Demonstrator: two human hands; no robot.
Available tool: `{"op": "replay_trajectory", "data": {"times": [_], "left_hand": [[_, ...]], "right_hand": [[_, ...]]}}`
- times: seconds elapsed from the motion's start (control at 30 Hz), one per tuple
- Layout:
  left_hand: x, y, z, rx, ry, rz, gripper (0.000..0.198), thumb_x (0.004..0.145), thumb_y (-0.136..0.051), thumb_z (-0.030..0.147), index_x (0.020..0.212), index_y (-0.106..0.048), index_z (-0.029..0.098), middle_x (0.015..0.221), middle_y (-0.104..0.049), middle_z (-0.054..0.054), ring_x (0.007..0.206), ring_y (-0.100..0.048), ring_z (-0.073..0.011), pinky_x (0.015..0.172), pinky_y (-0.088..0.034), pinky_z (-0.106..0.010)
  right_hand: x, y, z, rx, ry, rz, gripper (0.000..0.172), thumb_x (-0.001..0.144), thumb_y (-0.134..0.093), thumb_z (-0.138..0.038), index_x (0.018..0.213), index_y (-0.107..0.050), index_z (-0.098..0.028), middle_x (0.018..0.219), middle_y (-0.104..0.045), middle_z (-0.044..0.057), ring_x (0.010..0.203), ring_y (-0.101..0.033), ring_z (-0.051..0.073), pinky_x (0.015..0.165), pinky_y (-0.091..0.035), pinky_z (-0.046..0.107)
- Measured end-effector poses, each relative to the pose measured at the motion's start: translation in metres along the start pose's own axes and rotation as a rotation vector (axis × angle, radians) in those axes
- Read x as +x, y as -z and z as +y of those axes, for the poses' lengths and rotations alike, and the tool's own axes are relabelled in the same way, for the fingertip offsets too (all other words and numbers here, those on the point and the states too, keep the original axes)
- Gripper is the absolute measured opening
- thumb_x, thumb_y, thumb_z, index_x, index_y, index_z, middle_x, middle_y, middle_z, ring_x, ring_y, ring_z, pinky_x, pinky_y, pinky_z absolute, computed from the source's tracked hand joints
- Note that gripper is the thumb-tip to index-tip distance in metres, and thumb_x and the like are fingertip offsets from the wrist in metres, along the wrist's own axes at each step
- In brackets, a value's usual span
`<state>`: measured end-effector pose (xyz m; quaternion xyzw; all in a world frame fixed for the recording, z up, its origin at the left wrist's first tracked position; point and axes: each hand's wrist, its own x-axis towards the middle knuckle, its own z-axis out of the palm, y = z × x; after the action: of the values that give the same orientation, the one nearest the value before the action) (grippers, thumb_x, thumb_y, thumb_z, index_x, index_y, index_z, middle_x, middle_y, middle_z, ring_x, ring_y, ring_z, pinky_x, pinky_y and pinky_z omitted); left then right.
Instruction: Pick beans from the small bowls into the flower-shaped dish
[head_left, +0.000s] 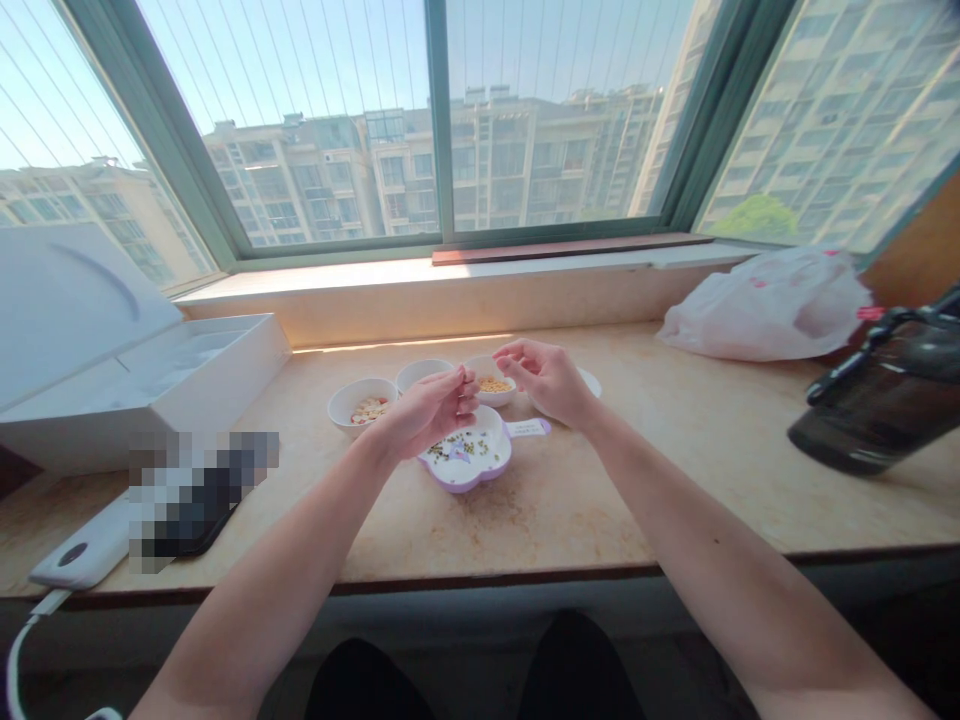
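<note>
My left hand hangs over a white dish with a lilac rim and handle, its fingers pinched together. Whether the pinch holds a small item is hidden. Green mung beans lie in that dish. My right hand is raised just right of a small white bowl of yellow grains, fingers loosely curved and holding nothing visible. A white bowl of red and pale beans stands further left. Behind my hands is a white bowl with its contents hidden. A white plate is partly covered by my right hand.
The hands work over a marble window sill. A white open box stands at the left, near a white power bank with a cable and a pixelated object. A plastic bag and a dark bottle lie at the right.
</note>
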<state>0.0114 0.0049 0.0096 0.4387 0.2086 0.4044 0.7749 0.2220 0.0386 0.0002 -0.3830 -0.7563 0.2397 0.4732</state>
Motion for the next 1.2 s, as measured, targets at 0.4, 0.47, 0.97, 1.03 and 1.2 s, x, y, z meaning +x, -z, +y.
{"op": "replay_trajectory", "data": {"times": [0.4,0.47,0.97,1.03,1.2], "left_hand": [[0.005,-0.004,-0.019,0.158,0.015,0.194,0.031,0.076,-0.083,0.036,0.084,-0.063,0.014,0.067,-0.046,0.004,0.059,-0.041,-0.0060,0.056,-0.032,-0.020],[0.006,-0.002,-0.019,0.196,0.001,0.219,0.029,0.076,-0.082,0.034,0.081,-0.061,0.015,0.068,-0.047,0.004,0.059,-0.042,-0.0062,0.056,-0.032,-0.021],[0.011,0.015,-0.034,1.485,-0.322,-0.151,0.004,0.076,-0.075,0.021,0.077,-0.076,0.024,0.080,-0.065,-0.003,0.071,-0.056,-0.0179,0.067,-0.038,-0.027],[0.012,0.017,-0.037,1.529,-0.309,-0.164,0.006,0.075,-0.075,0.019,0.074,-0.075,0.025,0.077,-0.063,-0.002,0.069,-0.055,-0.0174,0.064,-0.035,-0.027],[0.013,0.017,-0.041,1.537,-0.260,-0.162,0.012,0.074,-0.073,0.014,0.069,-0.074,0.024,0.076,-0.061,-0.002,0.065,-0.051,-0.0172,0.064,-0.033,-0.029]], "right_hand": [[-0.008,-0.022,-0.011,0.256,-0.168,-0.212,0.045,0.077,-0.076,-0.059,0.087,-0.072,-0.016,0.072,-0.070,0.003,0.056,-0.056,0.012,0.049,-0.040,0.025],[-0.008,-0.021,-0.007,0.201,-0.139,-0.191,0.042,0.079,-0.074,-0.058,0.087,-0.073,-0.016,0.073,-0.071,0.004,0.058,-0.057,0.013,0.052,-0.042,0.026],[0.009,0.028,0.019,-0.625,-0.262,0.193,0.021,0.091,-0.060,-0.033,0.088,-0.075,-0.019,0.089,-0.077,0.009,0.085,-0.069,0.024,0.078,-0.049,0.034],[0.010,0.036,0.025,-0.727,-0.360,0.173,0.018,0.089,-0.061,-0.029,0.089,-0.076,-0.020,0.091,-0.077,0.010,0.089,-0.069,0.026,0.078,-0.050,0.035],[0.009,0.044,0.031,-0.819,-0.514,0.110,0.019,0.087,-0.063,-0.028,0.095,-0.078,-0.021,0.101,-0.077,0.011,0.094,-0.070,0.028,0.077,-0.050,0.036]]}}
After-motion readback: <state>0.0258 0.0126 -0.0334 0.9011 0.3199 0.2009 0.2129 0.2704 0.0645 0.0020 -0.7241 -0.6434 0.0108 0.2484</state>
